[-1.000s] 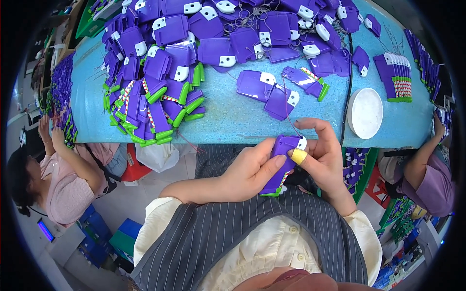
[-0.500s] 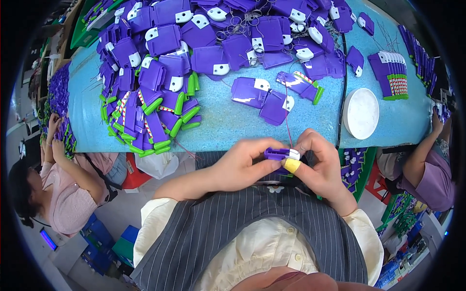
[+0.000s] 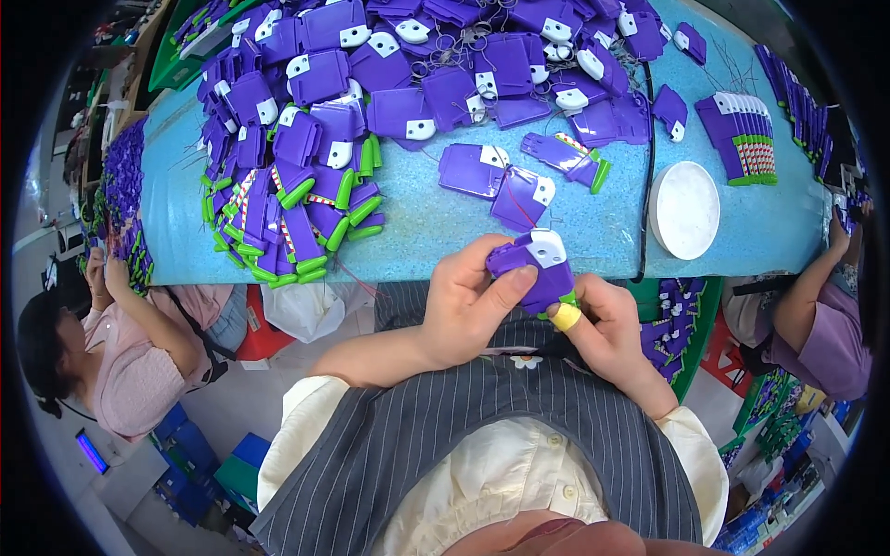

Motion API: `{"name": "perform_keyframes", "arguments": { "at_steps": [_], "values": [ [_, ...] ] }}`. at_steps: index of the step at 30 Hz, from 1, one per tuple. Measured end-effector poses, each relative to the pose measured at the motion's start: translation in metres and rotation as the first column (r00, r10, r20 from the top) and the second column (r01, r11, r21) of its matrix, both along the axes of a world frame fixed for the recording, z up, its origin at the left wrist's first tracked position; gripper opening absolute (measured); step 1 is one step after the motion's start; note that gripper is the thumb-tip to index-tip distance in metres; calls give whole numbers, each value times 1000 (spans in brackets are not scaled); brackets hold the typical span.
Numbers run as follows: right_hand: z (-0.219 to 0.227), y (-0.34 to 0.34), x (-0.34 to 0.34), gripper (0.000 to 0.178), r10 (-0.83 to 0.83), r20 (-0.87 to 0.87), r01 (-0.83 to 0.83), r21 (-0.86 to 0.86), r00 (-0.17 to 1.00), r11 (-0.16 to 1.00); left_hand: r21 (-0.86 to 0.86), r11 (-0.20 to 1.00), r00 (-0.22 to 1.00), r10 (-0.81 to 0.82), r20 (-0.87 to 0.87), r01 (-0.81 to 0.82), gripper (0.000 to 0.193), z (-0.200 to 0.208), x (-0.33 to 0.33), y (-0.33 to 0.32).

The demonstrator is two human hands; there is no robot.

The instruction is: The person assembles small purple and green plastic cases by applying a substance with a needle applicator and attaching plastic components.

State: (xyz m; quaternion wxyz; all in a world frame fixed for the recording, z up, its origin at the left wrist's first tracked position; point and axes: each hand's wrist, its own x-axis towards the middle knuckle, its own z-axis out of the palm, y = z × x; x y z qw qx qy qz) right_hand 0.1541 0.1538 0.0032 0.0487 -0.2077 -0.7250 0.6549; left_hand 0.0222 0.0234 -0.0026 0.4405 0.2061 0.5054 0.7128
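Between my hands, at the table's near edge, is a flat purple plastic piece [image 3: 549, 280] with a white end that has two holes. A bit of green shows at its lower end. My left hand [image 3: 466, 301] is closed on its left side, thumb across the purple face. The closed fingers of my right hand [image 3: 607, 324] grip its lower right end; yellow tape [image 3: 565, 317] is wrapped round that thumb. A thin red cord runs up from the white end. Just beyond lie two purple-and-white pieces [image 3: 470, 170] and a purple part with a green end [image 3: 567, 159].
A heap of purple-and-white pieces [image 3: 315, 79] covers the far left of the blue table [image 3: 408, 255], with green-ended parts [image 3: 297, 218] in front. A black cable [image 3: 646, 199] crosses beside a white round dish [image 3: 684, 211]. Assembled parts [image 3: 739, 139] stand in a row at right. Co-workers sit either side.
The purple piece has turned so its broad face and white end now show, and it is raised slightly. My left thumb has moved onto its face; my right hand has shifted lower.
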Motion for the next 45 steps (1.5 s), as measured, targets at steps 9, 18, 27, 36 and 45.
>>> {"name": "perform_keyframes", "arguments": {
  "at_steps": [9,18,27,36,45],
  "values": [
    [2,7,-17,15,86,-47,-82,80,995,993,-6,999,999,37,19,-37,19,-6,1,1],
    [0,9,-13,16,17,58,-17,9,998,1000,25,999,997,30,67,-31,23,-15,2,6],
    [18,32,-3,34,-163,-142,200,311,976,929,-187,980,407,-200,-891,71,40,8,-34,15],
    [-21,231,-13,23,-258,-234,295,927,937,233,-301,928,21,-304,-952,-221,44,-24,-72,17],
    [-31,257,12,33,-355,-199,334,866,913,372,29,983,981,-182,72,180,34,-3,-47,-6]
  ]
}}
